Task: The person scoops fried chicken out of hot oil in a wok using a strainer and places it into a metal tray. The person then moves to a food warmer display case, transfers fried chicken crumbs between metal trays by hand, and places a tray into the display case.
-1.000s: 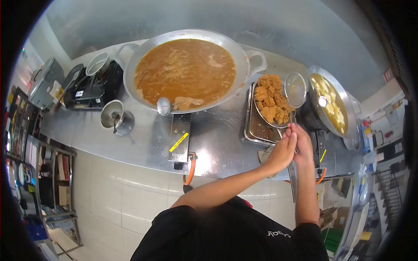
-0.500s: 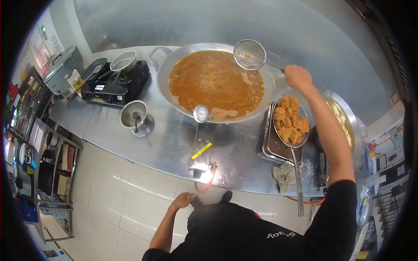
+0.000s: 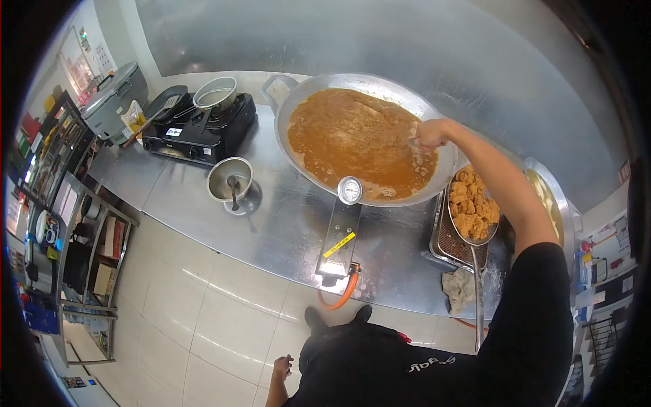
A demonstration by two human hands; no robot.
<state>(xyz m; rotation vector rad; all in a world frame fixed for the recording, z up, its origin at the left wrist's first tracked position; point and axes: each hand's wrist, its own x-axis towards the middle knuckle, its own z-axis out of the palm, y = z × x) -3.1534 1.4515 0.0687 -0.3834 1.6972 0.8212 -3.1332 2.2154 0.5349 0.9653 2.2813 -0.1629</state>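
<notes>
My right hand (image 3: 432, 133) grips the handle of a fine-mesh strainer over the right side of a wide metal wok (image 3: 290, 150). The strainer's bowl is down in the brown, bubbling oil (image 3: 352, 139) and cannot be made out. A dial thermometer (image 3: 350, 190) stands at the wok's front rim. Right of the wok, a long-handled skimmer (image 3: 478, 288) holds golden fried pieces (image 3: 472, 205) above a wire rack on a tray (image 3: 444, 245). My left hand (image 3: 283, 366) hangs low beside my body, fingers loosely curled, with nothing visible in it.
A black portable stove (image 3: 196, 146) carries a small strainer-like pan (image 3: 215, 93). A metal pot (image 3: 229, 180) with a ladle sits left of the wok. An orange hose (image 3: 342, 296) loops at the counter's front edge. A cloth (image 3: 459, 290) lies near a second large pan (image 3: 542, 180).
My right hand has moved down and left, lowering the strainer from above the wok into the oil. My left hand has dropped lower. The view has shifted, so things appear farther right.
</notes>
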